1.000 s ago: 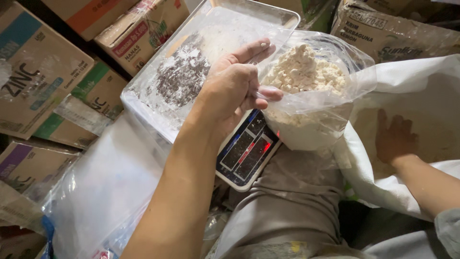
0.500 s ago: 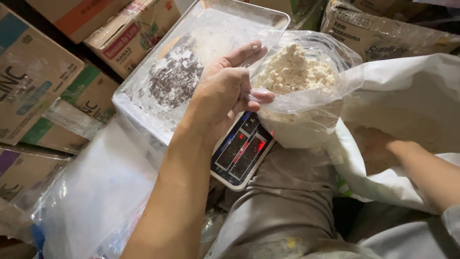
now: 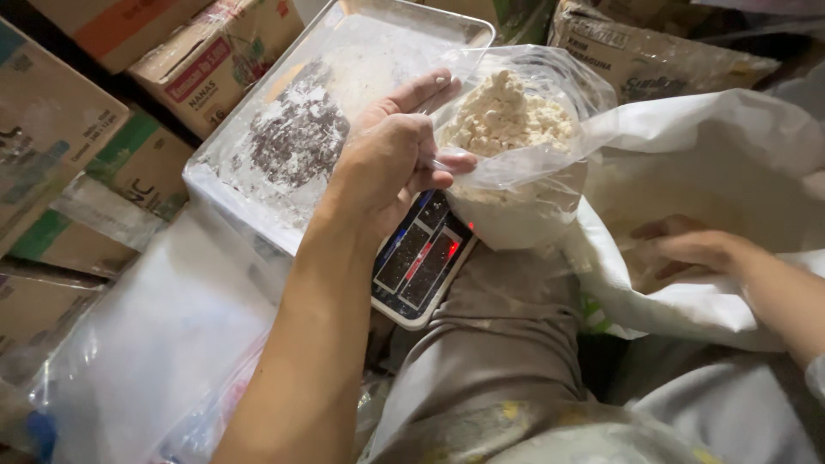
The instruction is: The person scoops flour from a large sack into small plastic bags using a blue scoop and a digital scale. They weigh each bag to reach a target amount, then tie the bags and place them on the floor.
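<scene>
Head view, left hand (image 3: 391,163) pinching powder bag (image 3: 516,163) rim over scale (image 3: 421,258), right hand (image 3: 700,249) open inside white sack (image 3: 730,172)

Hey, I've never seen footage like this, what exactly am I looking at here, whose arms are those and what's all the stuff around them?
There is no machine here. The picture comes from a camera worn on a person's head, looking down at their own two bare arms and lap.

The left hand pinches the rim of a clear plastic bag filled with pale, clumpy powder. The bag sits on a small digital scale, whose display is lit.

The right hand reaches into a large white sack beside the bag; whether it holds anything there cannot be seen.

Behind the bag lies a metal tray dusted with white and dark powder. Cardboard boxes are stacked around it, and clear plastic sheeting lies at lower left. The person's trousers fill the bottom of the view.
</scene>
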